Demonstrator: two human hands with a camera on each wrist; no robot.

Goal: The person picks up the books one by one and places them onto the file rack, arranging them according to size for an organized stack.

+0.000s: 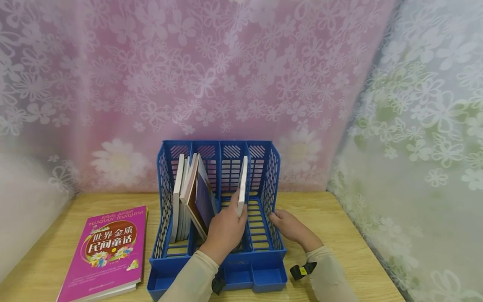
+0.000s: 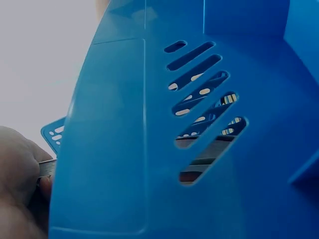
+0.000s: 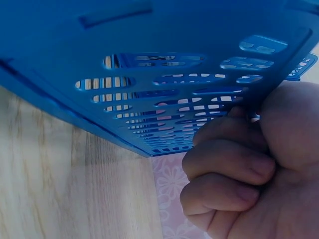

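Note:
A blue plastic file rack (image 1: pixel 235 256) with several upright compartments stands on the table. My left hand (image 1: pixel 225 228) grips a thin white-edged book (image 1: pixel 243 180) by its near edge. That book stands upright in the compartment just left of the rightmost one, close to the divider. In the left wrist view the left hand (image 2: pixel 20 174) shows at the left edge, mostly hidden behind the rack's front. My right hand (image 1: pixel 292 228) holds the front edge of the rack's right side wall, its fingers (image 3: pixel 224 164) curled there in the right wrist view.
Several white-edged books (image 1: pixel 179 197) stand in the leftmost compartment. Others, one with a purple cover (image 1: pixel 205 199), lean in the compartment beside it. A thick magenta book (image 1: pixel 109 251) lies flat on the wooden table (image 1: pixel 313 205) left of the rack. Flowered curtains hang behind and at the right.

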